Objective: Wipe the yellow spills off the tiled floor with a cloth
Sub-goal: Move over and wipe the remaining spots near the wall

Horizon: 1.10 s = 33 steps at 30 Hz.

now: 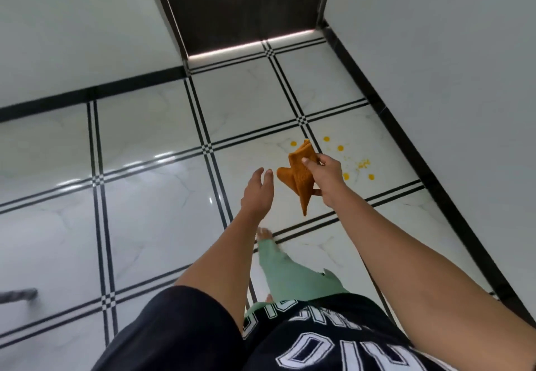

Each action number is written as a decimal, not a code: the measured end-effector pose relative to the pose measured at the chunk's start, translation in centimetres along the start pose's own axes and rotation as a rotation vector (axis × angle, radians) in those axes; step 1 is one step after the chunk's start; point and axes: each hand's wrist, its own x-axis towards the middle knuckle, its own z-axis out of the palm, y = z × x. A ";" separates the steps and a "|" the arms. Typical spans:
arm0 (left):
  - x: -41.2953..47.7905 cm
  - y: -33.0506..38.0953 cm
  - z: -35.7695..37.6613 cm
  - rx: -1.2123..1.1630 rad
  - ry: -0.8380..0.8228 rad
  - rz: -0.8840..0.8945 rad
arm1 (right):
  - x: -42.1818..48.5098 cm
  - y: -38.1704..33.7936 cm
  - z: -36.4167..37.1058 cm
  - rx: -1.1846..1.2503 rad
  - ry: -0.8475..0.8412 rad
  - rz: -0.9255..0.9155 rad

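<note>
Out in front of you, just toward one o'clock from the middle of the view, your right hand holds the orange cloth. Your thumb and fingers are curled round its upper part. It hangs crumpled in the air, off the floor, with one corner dangling toward six o'clock.

Your left hand is at nine o'clock of the cloth, just beside it and not touching. Its fingers are straight and close together, the palm is turned toward the cloth, and it holds nothing.

The yellow spills lie on the tiled floor beyond your right hand, mostly between one and three o'clock of it. Several small round drops are scattered around a smeared, speckled patch. One more drop sits at eleven o'clock of the cloth's top edge. All of them are on white marbled tiles near a crossing of the black double lines, close to the black skirting of the wall at three o'clock.

A dark brown door stands at twelve o'clock, with a bright strip along its foot.

Toward six o'clock you can see your black shirt with white letters, a green trouser leg, and a bare foot planted on the tile below the cloth.

A blurred grey thing shows at the eight o'clock edge; you cannot tell what it is.
</note>
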 end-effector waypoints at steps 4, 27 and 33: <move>5.5 3.7 -2.8 0.027 -0.011 0.051 | 3.5 -4.2 2.8 0.070 0.004 -0.020; 41.3 29.8 -13.9 0.393 -0.434 0.356 | 26.6 -30.4 14.9 0.532 0.451 0.058; 47.6 35.1 -13.7 0.517 -0.627 0.427 | 30.2 -34.9 16.3 0.669 0.646 0.082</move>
